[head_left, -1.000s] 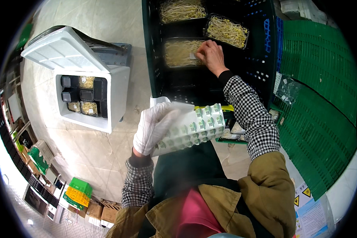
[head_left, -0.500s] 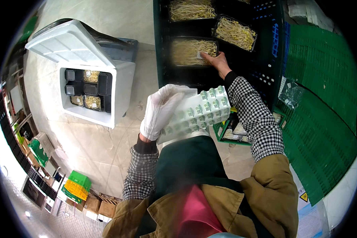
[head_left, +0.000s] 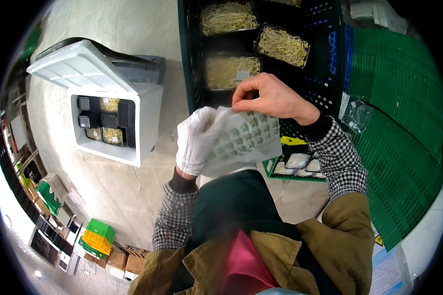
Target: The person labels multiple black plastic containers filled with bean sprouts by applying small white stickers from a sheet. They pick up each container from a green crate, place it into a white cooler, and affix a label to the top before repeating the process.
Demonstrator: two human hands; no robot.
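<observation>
My left hand [head_left: 198,140], in a white glove, is closed on a sheet of stickers [head_left: 248,132], pale and translucent with rows of small green-printed labels. My bare right hand [head_left: 275,98] is above the sheet, its thumb and forefinger pinched together at the sheet's upper edge. Whether a single sticker is between those fingertips is too small to tell. Just beyond the right hand, a black tray of bean sprouts [head_left: 226,69] lies in a dark crate [head_left: 186,59], with a white label [head_left: 242,75] on its near right part.
More sprout trays [head_left: 283,45] lie in the crate. An open white foam box [head_left: 150,118] on the left floor holds black trays, some with sprouts. A green basket [head_left: 300,178] of packed trays stands beside my right forearm. Green crates [head_left: 398,132] line the right side.
My right hand has left the label on the sprout tray and come back to the sticker sheet's upper edge. The sheet has tilted, its labels now looking paler.
</observation>
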